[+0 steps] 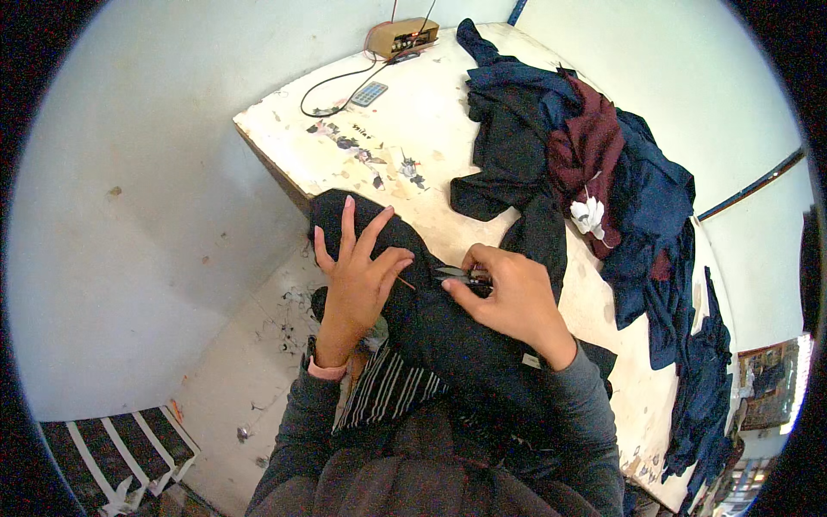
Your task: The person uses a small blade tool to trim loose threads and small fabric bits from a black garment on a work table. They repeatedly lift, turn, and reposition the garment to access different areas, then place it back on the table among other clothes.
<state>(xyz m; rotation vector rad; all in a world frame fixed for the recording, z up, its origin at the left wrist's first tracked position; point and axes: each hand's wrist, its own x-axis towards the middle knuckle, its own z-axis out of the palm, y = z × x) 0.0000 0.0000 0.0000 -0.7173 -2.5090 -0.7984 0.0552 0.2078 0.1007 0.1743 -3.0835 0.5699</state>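
Worn white table [422,112] runs from upper ctr of frame down to lower R. Heap of dark clothes [646,189], mostly navy & black w/ a maroon piece [594,129], fills upper R and trails down the R side. Black garment [474,345] at ctr, over the table's near edge, beneath both hands; its top end shows just L of ctr, past the L hand's fingers. Striped blk/wht cloth [392,392] lower ctr, btwn the forearms. R hand [521,297], ctr-right, is closed around small snips; L hand [357,271], ctr-left, lies over the garment, outer fingers spread, index & thumb close together; can't tell if they pinch cloth. Tan box [405,39] w/ wires at top ctr, grey remote [369,94] just below it. Snips [465,276]: btwn R thumb & fingers, blades pointing L twd the L hand's index, garment directly under.
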